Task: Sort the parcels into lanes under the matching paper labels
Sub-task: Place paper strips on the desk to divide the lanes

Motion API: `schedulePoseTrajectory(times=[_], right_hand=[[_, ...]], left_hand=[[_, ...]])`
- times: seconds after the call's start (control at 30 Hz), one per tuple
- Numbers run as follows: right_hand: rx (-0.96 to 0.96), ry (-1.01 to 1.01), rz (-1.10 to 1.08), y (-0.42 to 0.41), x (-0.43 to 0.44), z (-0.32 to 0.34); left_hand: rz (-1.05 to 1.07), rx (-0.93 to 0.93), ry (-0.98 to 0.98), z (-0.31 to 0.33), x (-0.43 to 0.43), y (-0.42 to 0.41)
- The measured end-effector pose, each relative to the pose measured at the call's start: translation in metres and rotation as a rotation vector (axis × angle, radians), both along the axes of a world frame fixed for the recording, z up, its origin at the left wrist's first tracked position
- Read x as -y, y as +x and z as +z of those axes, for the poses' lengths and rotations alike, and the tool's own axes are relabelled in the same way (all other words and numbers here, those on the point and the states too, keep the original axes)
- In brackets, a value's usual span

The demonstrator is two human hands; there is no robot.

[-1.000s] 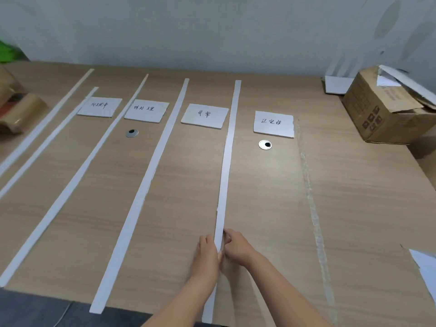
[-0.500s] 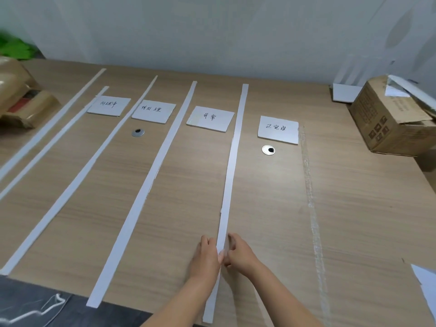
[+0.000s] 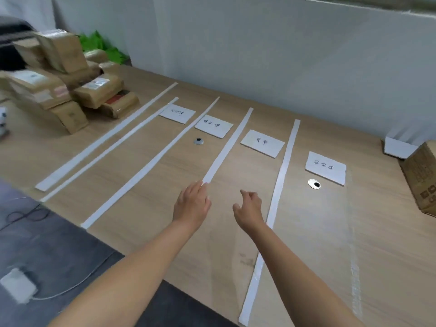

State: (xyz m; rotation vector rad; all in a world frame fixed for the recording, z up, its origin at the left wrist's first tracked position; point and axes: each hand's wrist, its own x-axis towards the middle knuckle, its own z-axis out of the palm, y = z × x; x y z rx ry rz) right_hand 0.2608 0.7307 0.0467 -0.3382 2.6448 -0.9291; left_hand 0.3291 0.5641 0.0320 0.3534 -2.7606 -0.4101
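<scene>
Left hand (image 3: 192, 204) lies flat, fingers straight on a white strip (image 3: 226, 147); right hand (image 3: 249, 208) hovers loose and empty. No parcels (image 3: 70, 90) under the paper labels (image 3: 262, 143) yet, they're all piled far left, so sorting hasn't really started imo.

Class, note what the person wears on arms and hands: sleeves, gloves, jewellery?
The left hand and the right hand are bare: no gloves, and no watch, bracelet or ring shows. The left forearm and right forearm are uncovered, no sleeve in view.

Brown parcels (image 3: 70, 74), white strips (image 3: 282, 171) (wood-grain table (image 3: 389, 232))
</scene>
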Motion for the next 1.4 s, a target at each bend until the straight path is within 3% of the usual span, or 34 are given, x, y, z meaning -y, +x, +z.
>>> schedulePoseTrajectory(times=[0.2,0.37,0.6,0.97,1.23,1.4], right_hand=[[-0.199,0.033,0.293,0.060,0.186,0.028],[-0.231,0.060,0.480,0.134,0.331,0.032],[-0.153,0.028,0.525,0.188,0.472,0.025],[-0.143,0.096,0.439,0.093,0.599,-0.009],[0.144,-0.006,0.254,0.031,0.684,-0.037],[0.242,0.082,0.186,0.017,0.721,-0.060]], left_hand=[[0.183,-0.015,-0.063,0.040,0.170,0.081],[0.355,0.091,-0.097,0.049,0.316,0.171],[0.445,0.144,-0.114,0.052,0.445,0.240],[0.329,0.208,-0.116,0.020,0.567,0.170],[0.251,0.253,-0.176,0.016,0.678,0.105],[0.216,0.235,-0.125,0.003,0.723,0.078]])
